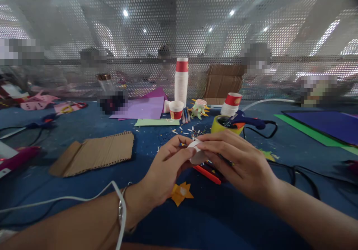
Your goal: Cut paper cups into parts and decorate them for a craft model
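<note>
Between my two hands is a small white piece of paper (197, 156), curved or rolled; its full shape is partly covered by fingers. My left hand (167, 164) pinches it from the left with thumb and fingers. My right hand (237, 156) presses it from the right, fingertips on its upper edge. Beneath the hands lies an orange-red tool handle (207, 174), perhaps of a cutter, with its far end hidden. Nearer to me, an orange paper star (182, 192) with a pale spot in its middle rests on the blue table.
A yellow tape roll (219, 126) with a blue glue gun (248, 120) across it sits right of centre. Behind stand a tall stack of paper cups (181, 84) and a red-white cup (176, 111). Corrugated cardboard (97, 153) lies left. A white cable (84, 198) crosses my left wrist.
</note>
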Demonstrator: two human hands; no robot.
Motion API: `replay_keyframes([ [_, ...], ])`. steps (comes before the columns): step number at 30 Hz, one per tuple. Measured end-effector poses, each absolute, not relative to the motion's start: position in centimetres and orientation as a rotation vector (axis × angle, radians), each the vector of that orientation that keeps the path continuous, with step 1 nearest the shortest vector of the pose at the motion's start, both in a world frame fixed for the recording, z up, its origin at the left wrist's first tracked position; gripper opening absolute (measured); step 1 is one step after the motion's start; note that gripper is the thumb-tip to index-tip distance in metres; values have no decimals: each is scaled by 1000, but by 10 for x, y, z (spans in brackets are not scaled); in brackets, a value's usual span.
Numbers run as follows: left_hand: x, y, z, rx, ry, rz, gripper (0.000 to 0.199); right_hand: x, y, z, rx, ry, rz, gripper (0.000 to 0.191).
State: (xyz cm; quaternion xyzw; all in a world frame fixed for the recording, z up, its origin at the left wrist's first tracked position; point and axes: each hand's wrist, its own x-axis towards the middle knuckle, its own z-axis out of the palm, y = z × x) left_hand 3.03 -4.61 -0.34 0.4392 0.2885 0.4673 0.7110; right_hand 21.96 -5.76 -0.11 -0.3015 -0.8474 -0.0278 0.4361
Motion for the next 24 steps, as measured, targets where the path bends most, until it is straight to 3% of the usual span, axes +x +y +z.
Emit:
replay_keyframes([
  [16, 28, -41, -6, 1169, 751, 1078, 14, 217, -57, 1, -782, -2002, 41, 20],
  [24, 23, -37, -10, 1214, 538, 983, 13, 219, -56, 3, -758, -1958, 110, 15],
])
